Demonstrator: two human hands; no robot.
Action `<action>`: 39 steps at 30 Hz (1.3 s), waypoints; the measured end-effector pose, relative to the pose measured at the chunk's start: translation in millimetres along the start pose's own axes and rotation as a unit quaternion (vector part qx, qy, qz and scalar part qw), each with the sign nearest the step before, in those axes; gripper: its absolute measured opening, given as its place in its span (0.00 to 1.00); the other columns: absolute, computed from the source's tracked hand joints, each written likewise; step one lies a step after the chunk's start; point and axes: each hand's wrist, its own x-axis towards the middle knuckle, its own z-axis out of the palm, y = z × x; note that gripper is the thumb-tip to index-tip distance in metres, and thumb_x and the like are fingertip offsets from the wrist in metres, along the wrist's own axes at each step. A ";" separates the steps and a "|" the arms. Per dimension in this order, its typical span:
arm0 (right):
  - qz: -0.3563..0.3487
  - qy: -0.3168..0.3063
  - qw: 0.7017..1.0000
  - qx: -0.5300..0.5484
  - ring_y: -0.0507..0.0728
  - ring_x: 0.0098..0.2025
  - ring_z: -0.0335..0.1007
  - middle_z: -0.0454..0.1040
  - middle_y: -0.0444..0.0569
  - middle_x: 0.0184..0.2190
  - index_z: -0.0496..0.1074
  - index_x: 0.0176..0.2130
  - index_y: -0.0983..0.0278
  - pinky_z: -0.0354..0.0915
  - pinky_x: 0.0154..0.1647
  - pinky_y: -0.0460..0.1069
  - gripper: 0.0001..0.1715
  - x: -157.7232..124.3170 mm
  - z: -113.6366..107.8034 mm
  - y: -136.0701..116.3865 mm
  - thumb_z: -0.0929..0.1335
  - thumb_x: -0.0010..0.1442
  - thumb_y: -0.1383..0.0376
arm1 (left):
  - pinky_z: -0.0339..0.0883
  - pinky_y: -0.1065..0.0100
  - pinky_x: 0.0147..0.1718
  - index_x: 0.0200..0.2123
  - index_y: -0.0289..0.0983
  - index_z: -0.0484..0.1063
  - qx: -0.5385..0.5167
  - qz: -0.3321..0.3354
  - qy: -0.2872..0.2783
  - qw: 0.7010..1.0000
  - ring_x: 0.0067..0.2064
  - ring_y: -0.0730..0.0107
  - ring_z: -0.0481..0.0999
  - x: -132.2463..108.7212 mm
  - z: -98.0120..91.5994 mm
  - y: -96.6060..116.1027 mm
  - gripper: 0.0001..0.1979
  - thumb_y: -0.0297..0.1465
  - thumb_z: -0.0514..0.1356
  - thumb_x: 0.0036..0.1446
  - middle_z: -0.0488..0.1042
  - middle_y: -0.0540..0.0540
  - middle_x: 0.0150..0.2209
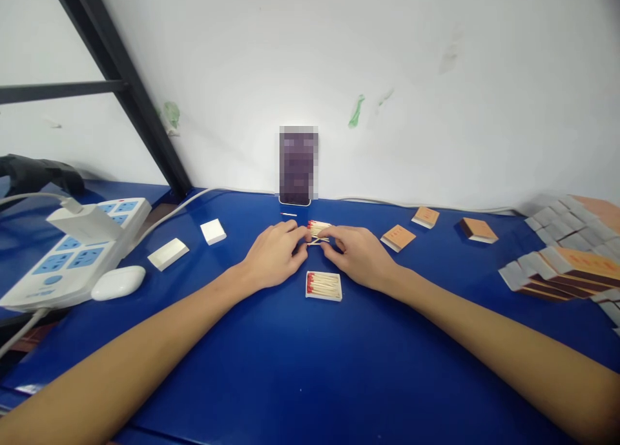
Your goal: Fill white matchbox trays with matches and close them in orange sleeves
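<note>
A small pile of red-tipped matches [318, 226] lies on the blue table between my two hands, with a few sticks crossing at its near side. From the left, my left hand [275, 254] has its bent fingertips and thumb closed in at the match heads. My right hand [359, 254] meets the pile from the other side, index finger and thumb curled at the stick ends. Parts of the matches are hidden behind the fingers. Just nearer to me sits an open white matchbox tray [323, 296] filled with matches, heads to the left. One loose match [289, 214] lies behind my left hand.
Two white trays [168, 254] lie at left, near a white earbud case [118, 283] and a power strip [72, 258]. Orange matchbox sleeves [399, 238] are at right, before stacked matchboxes [566, 270]. A blurred phone [298, 167] leans against the wall.
</note>
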 end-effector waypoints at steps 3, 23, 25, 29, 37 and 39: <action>-0.003 -0.005 1.000 0.006 0.51 0.25 0.59 0.69 0.43 0.25 0.74 0.40 0.62 0.51 0.28 0.47 0.11 -0.8 -1.0 -0.2 0.63 0.62 0.65 | 0.65 0.63 0.38 0.44 0.38 0.71 -0.007 0.001 -0.002 1.000 0.39 0.65 0.70 0.1 -0.1 -0.7 0.10 0.30 0.53 0.62 0.70 0.47 0.35; -0.002 0.000 1.000 0.004 0.52 0.26 0.60 0.71 0.44 0.26 0.72 0.34 0.63 0.51 0.29 0.47 0.10 -2.3 -0.7 -0.4 0.61 0.59 0.68 | 0.57 0.69 0.30 0.34 0.38 0.73 -0.118 -0.001 -0.007 0.993 0.30 0.72 0.66 3.4 -2.3 -4.9 0.05 0.29 0.57 0.61 0.66 0.52 0.26; -0.003 -0.002 1.000 0.008 0.52 0.27 0.61 0.71 0.45 0.26 0.73 0.34 0.63 0.52 0.30 0.47 0.11 -2.2 -1.1 -0.5 0.61 0.60 0.67 | 0.57 0.69 0.29 0.35 0.38 0.73 -0.120 -0.005 -0.002 0.993 0.30 0.72 0.66 3.2 -2.1 -4.8 0.05 0.30 0.57 0.61 0.65 0.53 0.25; -0.003 0.000 1.000 0.015 0.51 0.26 0.60 0.72 0.45 0.26 0.74 0.36 0.63 0.52 0.29 0.47 0.12 -2.3 -2.1 -1.7 0.62 0.62 0.65 | 0.58 0.69 0.29 0.44 0.39 0.73 -0.114 -0.002 0.005 0.993 0.30 0.71 0.66 2.2 -1.4 -5.4 0.09 0.32 0.58 0.61 0.66 0.53 0.27; -0.008 -0.007 1.000 -0.001 0.51 0.25 0.61 0.72 0.45 0.26 0.75 0.38 0.62 0.52 0.28 0.47 0.13 -2.9 -2.3 -2.3 0.62 0.61 0.63 | 0.61 0.68 0.31 0.52 0.43 0.72 -0.071 0.003 -0.022 0.997 0.33 0.70 0.68 0.7 -0.8 -5.5 0.15 0.33 0.54 0.65 0.67 0.49 0.32; -0.011 -0.008 1.000 -0.005 0.51 0.25 0.61 0.72 0.45 0.26 0.76 0.39 0.62 0.52 0.29 0.47 0.13 -2.9 -2.4 -2.0 0.63 0.61 0.64 | 0.61 0.68 0.31 0.51 0.41 0.73 -0.071 0.002 -0.022 0.997 0.33 0.69 0.68 0.9 -0.7 -5.1 0.14 0.33 0.54 0.65 0.67 0.49 0.32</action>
